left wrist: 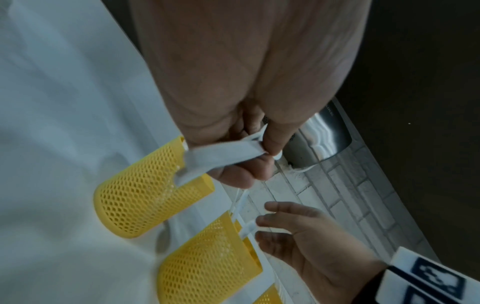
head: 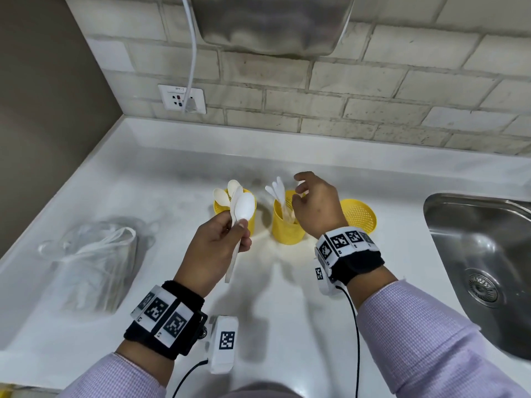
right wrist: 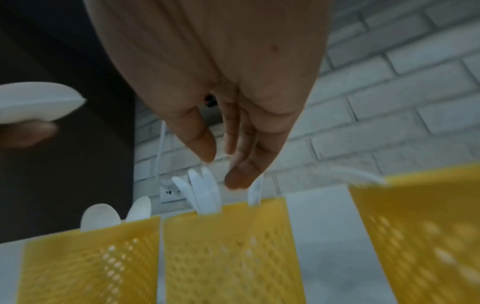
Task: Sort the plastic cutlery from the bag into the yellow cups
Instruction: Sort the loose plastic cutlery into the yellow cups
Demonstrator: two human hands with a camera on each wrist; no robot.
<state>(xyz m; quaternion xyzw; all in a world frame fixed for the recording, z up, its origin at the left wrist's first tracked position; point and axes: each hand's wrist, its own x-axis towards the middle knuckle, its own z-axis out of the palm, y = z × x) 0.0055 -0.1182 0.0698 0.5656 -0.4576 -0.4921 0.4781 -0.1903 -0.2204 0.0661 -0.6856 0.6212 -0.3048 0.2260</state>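
Note:
Three yellow mesh cups stand in a row on the white counter: left cup (head: 219, 209), middle cup (head: 284, 228), right cup (head: 359, 215). White spoons (head: 227, 191) stick out of the left cup, and narrow white cutlery (head: 275, 188) out of the middle one. My left hand (head: 238, 228) pinches a few white spoons (head: 242, 209) by their handles, just in front of the left cup. My right hand (head: 298, 191) hovers over the middle cup (right wrist: 228, 251) with relaxed fingers (right wrist: 205, 148); a white piece (right wrist: 255, 191) stands in the cup right below them. The clear bag (head: 92, 254) lies at the left.
A steel sink (head: 482, 254) is set into the counter on the right. Behind the cups, the brick wall carries a socket (head: 182, 99) with a white cable plugged in. A steel appliance (head: 270, 24) hangs above.

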